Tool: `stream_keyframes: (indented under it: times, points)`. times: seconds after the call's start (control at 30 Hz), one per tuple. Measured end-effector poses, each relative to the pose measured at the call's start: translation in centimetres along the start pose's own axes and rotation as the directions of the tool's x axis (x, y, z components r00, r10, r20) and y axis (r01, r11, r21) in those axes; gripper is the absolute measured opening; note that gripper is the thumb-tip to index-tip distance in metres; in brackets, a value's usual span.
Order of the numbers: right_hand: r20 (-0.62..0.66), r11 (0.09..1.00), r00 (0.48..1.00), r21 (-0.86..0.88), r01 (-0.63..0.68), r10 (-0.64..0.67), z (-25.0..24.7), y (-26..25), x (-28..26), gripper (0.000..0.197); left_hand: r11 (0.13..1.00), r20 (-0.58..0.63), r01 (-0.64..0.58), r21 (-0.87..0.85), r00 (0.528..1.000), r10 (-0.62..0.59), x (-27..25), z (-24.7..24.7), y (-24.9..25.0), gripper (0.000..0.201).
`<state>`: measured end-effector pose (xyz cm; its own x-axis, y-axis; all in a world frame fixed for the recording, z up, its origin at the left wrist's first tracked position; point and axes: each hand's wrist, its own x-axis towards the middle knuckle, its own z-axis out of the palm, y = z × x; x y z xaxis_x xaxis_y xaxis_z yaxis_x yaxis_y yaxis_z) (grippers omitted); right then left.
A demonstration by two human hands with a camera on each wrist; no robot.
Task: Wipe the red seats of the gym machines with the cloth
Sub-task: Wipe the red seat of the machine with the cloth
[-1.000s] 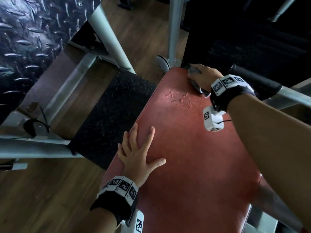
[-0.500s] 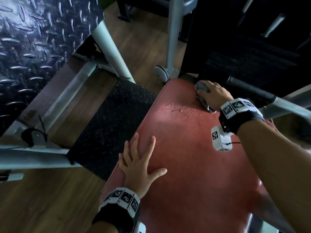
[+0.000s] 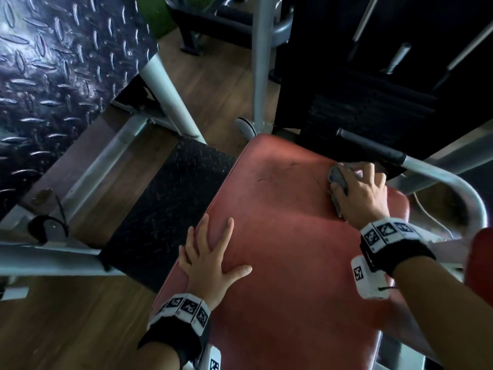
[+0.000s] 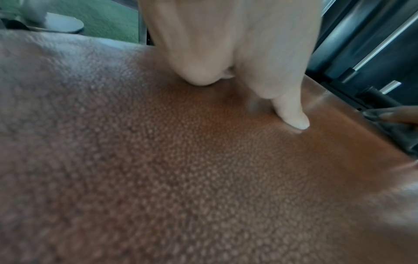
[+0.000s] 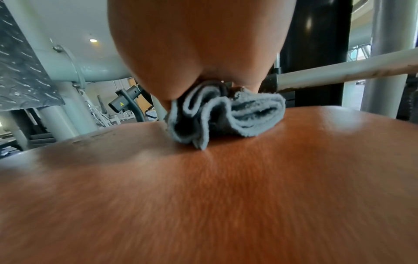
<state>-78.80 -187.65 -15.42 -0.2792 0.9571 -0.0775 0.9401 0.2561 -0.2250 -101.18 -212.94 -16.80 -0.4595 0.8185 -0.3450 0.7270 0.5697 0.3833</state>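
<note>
A red padded seat [image 3: 288,249] fills the middle of the head view. My right hand [image 3: 360,193] grips a bunched grey cloth [image 3: 337,180] and presses it onto the seat's far right part, close under a black-gripped handle bar [image 3: 373,148]. In the right wrist view the folded cloth [image 5: 226,116] bulges out below my palm onto the seat [image 5: 203,196]. My left hand [image 3: 210,252] lies flat on the seat's left edge with fingers spread. The left wrist view shows its thumb [image 4: 291,114] pressing into the textured seat [image 4: 181,178].
A black tread-plate step [image 3: 165,206] lies left of the seat, and a large tread-plate panel [image 3: 53,76] rises at the far left. Grey frame tubes [image 3: 170,94] and a vertical post [image 3: 261,62] stand behind. A curved grey bar [image 3: 453,182] runs along the seat's right side. Wooden floor surrounds.
My right hand slid the cloth to the right along the seat's far end, over the patch of droplets, which no longer shows. The left hand stayed in place.
</note>
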Motion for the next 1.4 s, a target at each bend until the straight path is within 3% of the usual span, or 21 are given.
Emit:
stream_keyframes:
  times: [0.17, 0.37, 0.63, 0.87, 1.1, 1.23, 1.4]
  points:
    - [-0.044, 1.000, 0.999, 0.008, 0.011, -0.011, 0.4, -0.2, -4.7, 0.051, 1.000, -0.014, -0.004, -0.018, 1.000, 0.004, -0.1, 0.1, 0.0, 0.102]
    - [-0.001, 0.997, 0.999, -0.063, 0.037, -0.038, 1.8, -1.6, -9.2, 0.053, 1.000, -0.021, -0.004, -0.007, 1.000, 0.004, 0.0, 0.1, 0.0, 0.102]
    - [0.034, 0.999, 0.999, -0.029, -0.020, 0.021, 1.0, -3.5, -4.0, 0.051, 0.998, -0.042, -0.011, -0.057, 0.999, 0.008, 0.0, 0.2, 0.2, 0.103]
    - [0.060, 0.993, 0.996, -0.088, 0.076, -0.071, 1.6, -2.9, -9.2, 0.059, 0.997, -0.078, -0.024, -0.067, 0.997, 0.018, 0.0, 0.5, -0.2, 0.102]
    - [0.030, 0.997, 0.998, -0.068, -0.047, 0.049, 1.7, -4.5, -3.6, 0.057, 0.996, -0.066, -0.031, -0.080, 0.998, 0.026, 0.0, 0.5, -0.1, 0.101]
    - [0.112, 0.995, 0.990, -0.065, -0.074, 0.081, 0.8, -5.2, -2.1, 0.056, 0.997, -0.070, -0.032, -0.076, 0.997, 0.027, 0.0, 0.5, -0.2, 0.102]
    - [0.063, 0.994, 0.996, -0.078, 0.072, -0.067, 1.1, -5.7, -6.8, 0.060, 0.995, -0.064, -0.033, -0.096, 0.998, 0.027, -0.2, 0.2, -0.1, 0.101]
